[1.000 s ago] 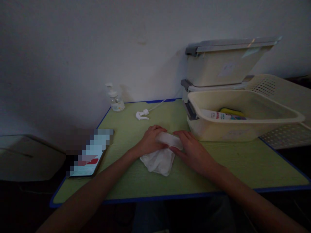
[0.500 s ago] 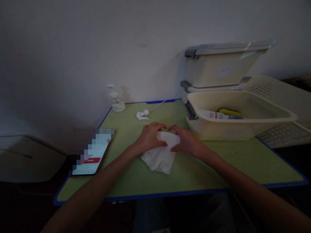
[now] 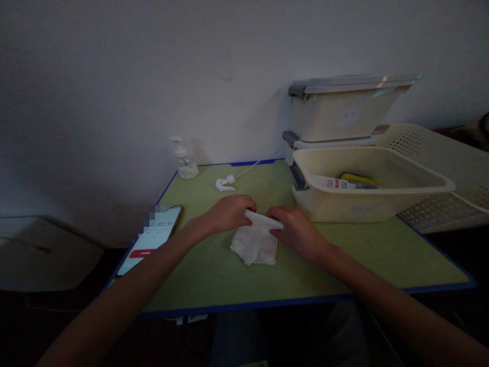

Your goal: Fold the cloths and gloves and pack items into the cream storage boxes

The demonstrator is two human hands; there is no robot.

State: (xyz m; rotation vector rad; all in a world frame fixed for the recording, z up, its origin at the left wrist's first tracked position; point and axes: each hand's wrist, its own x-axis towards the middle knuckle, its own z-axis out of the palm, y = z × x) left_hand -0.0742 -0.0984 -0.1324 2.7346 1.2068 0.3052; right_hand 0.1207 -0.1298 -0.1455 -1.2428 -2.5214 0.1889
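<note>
Both hands pinch the ends of a folded white cloth-like piece [image 3: 263, 220], which is tilted up just above the table. My left hand [image 3: 234, 211] closes its fingers on the left end, and my right hand [image 3: 292, 227] grips the right end from the side. Under it, nearer to me, lies a crumpled thin white piece [image 3: 255, 247], partly see-through, on the green tabletop. Whether the two white parts are joined I cannot tell. Behind the hands lies a white spray trigger head [image 3: 225, 182] with a thin tube.
A pump bottle [image 3: 187, 163] stands at the back left. A phone [image 3: 153, 239] showing a timer lies left, partly behind my forearm. On the right is a cream bin [image 3: 367, 204] holding a yellow item and a printed packet. Lidded boxes [image 3: 344, 114] and a perforated basket [image 3: 439, 158] stand behind.
The folded white piece has tilted from lying flatter to edge-up, and my fingers have closed onto its ends. The view has shifted slightly.
</note>
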